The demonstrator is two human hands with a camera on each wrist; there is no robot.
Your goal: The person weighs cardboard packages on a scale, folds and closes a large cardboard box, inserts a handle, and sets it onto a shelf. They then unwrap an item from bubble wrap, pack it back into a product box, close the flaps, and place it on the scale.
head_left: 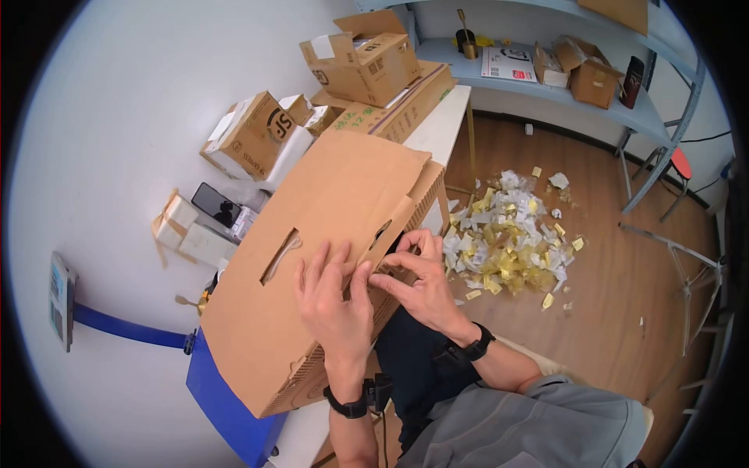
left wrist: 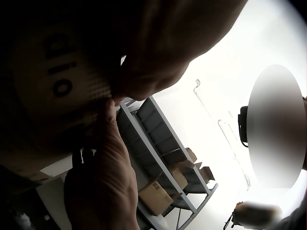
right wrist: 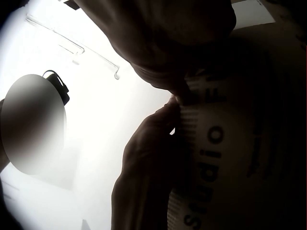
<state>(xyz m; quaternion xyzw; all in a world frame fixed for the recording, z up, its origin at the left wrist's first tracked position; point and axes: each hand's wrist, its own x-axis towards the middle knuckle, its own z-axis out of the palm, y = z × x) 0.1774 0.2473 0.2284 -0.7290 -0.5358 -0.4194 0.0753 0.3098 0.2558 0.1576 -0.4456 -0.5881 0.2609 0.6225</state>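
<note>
1. White table (head_left: 117, 140) beside a wooden floor strewn with paper scraps (head_left: 507, 242).
2. Large cardboard box (head_left: 312, 257) lies tilted at the table's edge.
3. Left hand (head_left: 335, 300) rests spread on the box.
4. Right hand (head_left: 417, 285) pinches its flap edge.

Floor: wooden floor (head_left: 624, 312), with a heap of white and yellow paper scraps (head_left: 507, 242) near the table edge.
Table, far end: several small cardboard boxes (head_left: 257, 136), one open box (head_left: 367, 58) on top.
Table, left: black phone (head_left: 217, 204).
Shelf: blue shelf (head_left: 546, 93) carrying a brown box (head_left: 594, 78).
</note>
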